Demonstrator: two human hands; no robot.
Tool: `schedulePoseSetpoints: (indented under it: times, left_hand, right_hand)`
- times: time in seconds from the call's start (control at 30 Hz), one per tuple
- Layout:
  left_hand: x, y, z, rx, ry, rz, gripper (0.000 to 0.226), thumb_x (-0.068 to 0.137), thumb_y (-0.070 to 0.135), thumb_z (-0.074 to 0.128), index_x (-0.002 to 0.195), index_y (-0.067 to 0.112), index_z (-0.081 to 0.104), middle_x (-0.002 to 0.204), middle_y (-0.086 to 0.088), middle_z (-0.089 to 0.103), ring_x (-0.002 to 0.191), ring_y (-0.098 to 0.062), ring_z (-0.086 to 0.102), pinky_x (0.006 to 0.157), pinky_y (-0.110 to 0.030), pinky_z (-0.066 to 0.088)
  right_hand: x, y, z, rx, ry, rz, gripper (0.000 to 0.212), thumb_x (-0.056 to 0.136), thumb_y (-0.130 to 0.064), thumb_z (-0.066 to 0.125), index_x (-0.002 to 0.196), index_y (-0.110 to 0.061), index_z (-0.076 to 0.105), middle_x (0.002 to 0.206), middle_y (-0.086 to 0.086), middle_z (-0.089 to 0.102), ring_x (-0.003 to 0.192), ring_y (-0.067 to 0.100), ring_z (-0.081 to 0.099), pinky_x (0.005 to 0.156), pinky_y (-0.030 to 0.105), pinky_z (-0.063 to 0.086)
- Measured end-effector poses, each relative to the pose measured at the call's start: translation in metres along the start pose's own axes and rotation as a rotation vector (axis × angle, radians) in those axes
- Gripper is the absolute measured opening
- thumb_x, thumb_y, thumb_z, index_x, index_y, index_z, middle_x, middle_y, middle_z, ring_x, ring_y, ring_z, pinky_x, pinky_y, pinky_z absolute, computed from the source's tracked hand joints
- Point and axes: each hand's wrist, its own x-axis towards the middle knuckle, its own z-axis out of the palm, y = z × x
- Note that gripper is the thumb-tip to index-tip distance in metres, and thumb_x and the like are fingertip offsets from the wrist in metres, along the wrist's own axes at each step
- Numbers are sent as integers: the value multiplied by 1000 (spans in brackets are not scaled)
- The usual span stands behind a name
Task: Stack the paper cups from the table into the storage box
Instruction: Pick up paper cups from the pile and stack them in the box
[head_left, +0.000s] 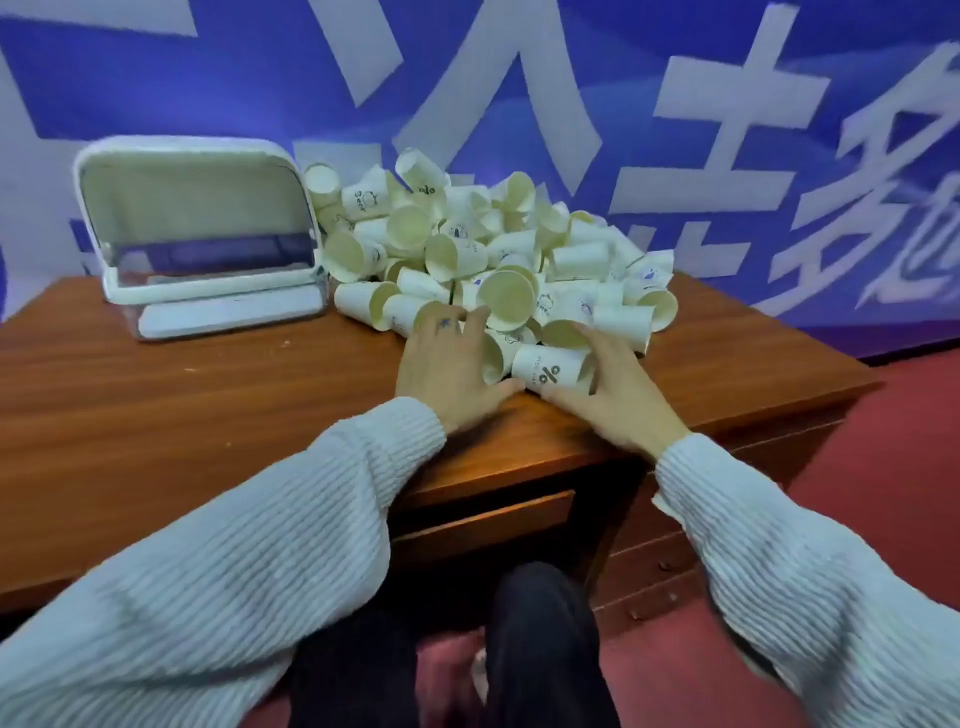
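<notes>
Brown and shiny, the wooden counter sits in front of a big blue wall banner with white letters. The person's arms in pale ribbed sleeves reach forward over it.

Nearest in the big pile of white paper cups lies one white paper cup with a dark percent mark. It is on its side at the front foot of the pile. The left hand is spread open with its fingers on the cups just left of that cup, and its thumb reaches under the cup's front. The right hand is open too, cupped against the right side of the same cup. Neither hand has closed on anything yet; they look ready to pick up this cup.

Behind it the pile climbs high, with cups tipped every way, some mouths showing cream insides. Left of the pile, near its back, stands the white storage box with a clear front and its lid up. No cups can be seen inside it.

Pulling a cup from the bottom could make the pile slide. Cups at the right end of the pile sit close to the counter's edge and could roll off onto the red floor. A hard squeeze could also crush a thin cup, so it would not stack.
</notes>
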Motion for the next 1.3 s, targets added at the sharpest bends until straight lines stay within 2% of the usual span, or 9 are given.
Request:
schedulePoseSetpoints:
  times: [0.1,0.23,0.43,0.6,0.77,0.9,1.1,1.2,1.3]
  left_hand:
    - [3,11,6,66,27,-25,87,79,76,58,145,23,42,143,-9,48,134,-31,38,109,-43,38]
    - [9,19,11,109,22,-53,76,83,63,64,144,23,41,145,-9,46,133,-31,39,104,-41,36]
    - [11,9,17,139,22,-6,55,88,50,61,133,21,50,132,-7,55,128,-29,43,98,-39,37]
    - [0,0,3,41,19,-21,59,84,57,57,129,18,56,128,-9,54,123,-31,48,95,-43,42]
    - [-20,-13,-25,-114,-10,-105,57,86,51,57,135,21,49,133,-5,44,117,-29,51,75,-38,43]
    - [-32,-29,-51,-159,8,-182,57,88,48,55,138,22,48,134,-5,43,119,-30,52,81,-43,45]
    - [-40,-66,-77,-222,140,-242,59,87,50,55,138,22,49,135,-4,44,123,-26,48,89,-44,47]
    - [-37,-97,-89,-254,218,-270,55,88,47,56,136,21,52,131,-4,45,121,-26,48,90,-42,47]
    - [-34,-134,-99,-277,265,-307,55,86,47,56,135,22,53,129,-3,45,118,-25,49,92,-42,47]
  right_hand:
    - [-8,1,3,24,-16,58,95,81,-47,77,160,-36,26,159,3,36,146,20,37,114,36,36]
    - [-12,8,6,-15,-13,88,88,88,-42,74,160,-38,24,156,2,40,139,21,46,109,36,41]
    - [-10,15,1,8,-29,93,86,84,-54,71,157,-44,26,150,-2,43,133,18,53,109,47,46]
    - [-13,11,-1,38,-32,70,87,78,-64,67,154,-47,27,148,-5,45,132,16,53,108,47,48]
    - [-17,-7,-2,29,-26,0,81,78,-66,66,151,-47,35,144,-7,51,124,13,57,103,47,51]
    - [-19,-32,2,44,-16,-53,79,78,-66,63,150,-48,35,144,-9,52,117,13,60,101,47,51]
    - [-10,-76,16,91,12,-110,69,82,-65,65,145,-47,44,124,-12,58,89,2,62,92,40,54]
    - [3,-105,26,114,40,-147,66,84,-61,67,145,-44,47,121,-13,59,87,3,61,89,38,54]
    - [28,-134,40,109,67,-168,70,78,-70,62,143,-47,47,119,-16,58,87,3,62,88,43,56]
